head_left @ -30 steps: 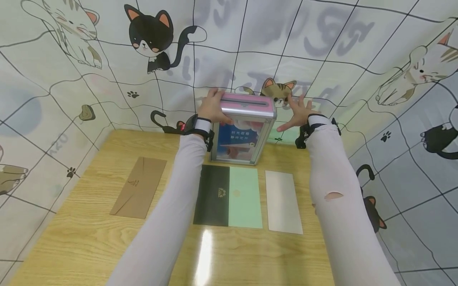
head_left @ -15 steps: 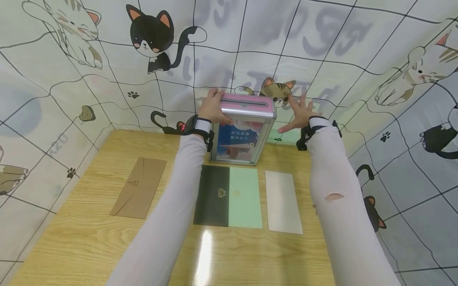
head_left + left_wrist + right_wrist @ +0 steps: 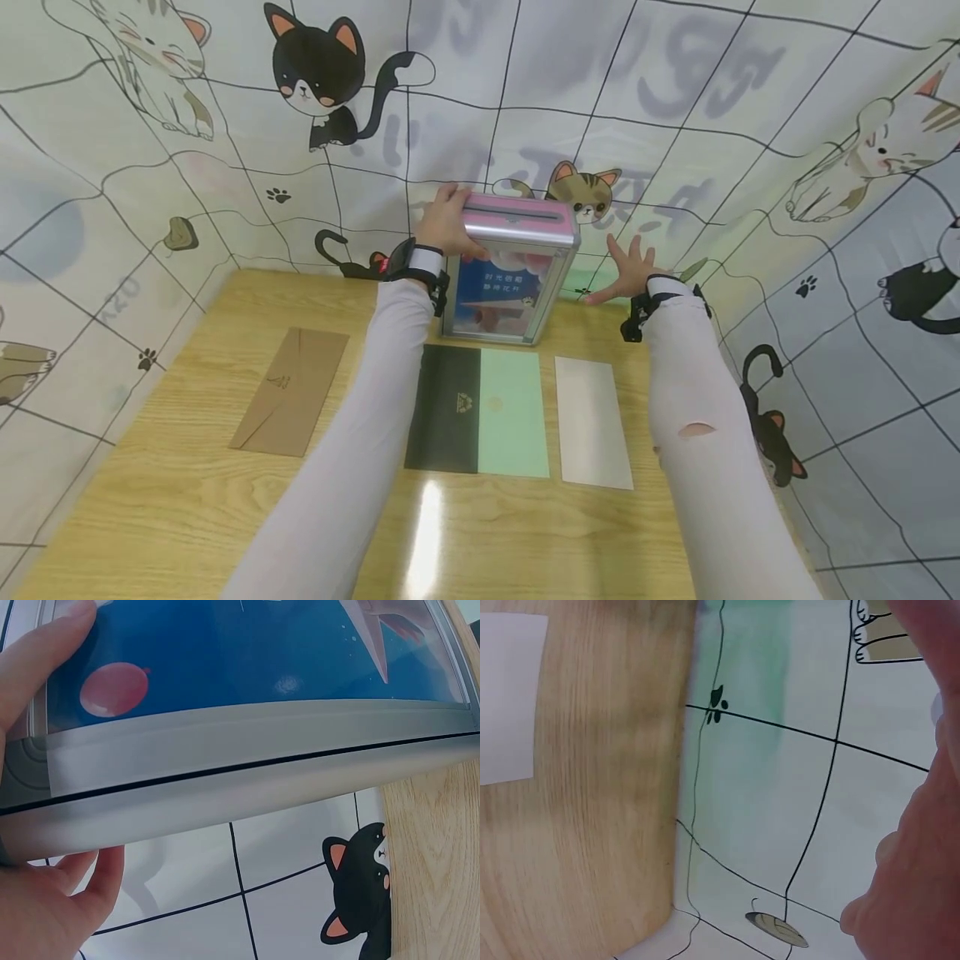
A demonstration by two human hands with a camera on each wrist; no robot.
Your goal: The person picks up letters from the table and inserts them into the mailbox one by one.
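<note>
Pink-lidded box (image 3: 498,287): stands upright near the worktop's (image 3: 555,542) back.
Left hand (image 3: 447,227): fingers curl round its upper-left corner.
Right hand (image 3: 628,273): fingers splayed wide, nothing held.
Lid slot (image 3: 517,213): head view catches it, left wrist view misses.

Cat-print sheeting (image 3: 457,125) walls this wooden table (image 3: 585,542) like a booth.

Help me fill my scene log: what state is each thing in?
Box: standing upright
Left hand: gripping the box
Right hand: spread open, holding nothing
Brown envelope: lying flat
Black paper: lying flat
Green paper: lying flat, meeting the black paper
White paper: lying flat, apart from the others
</note>
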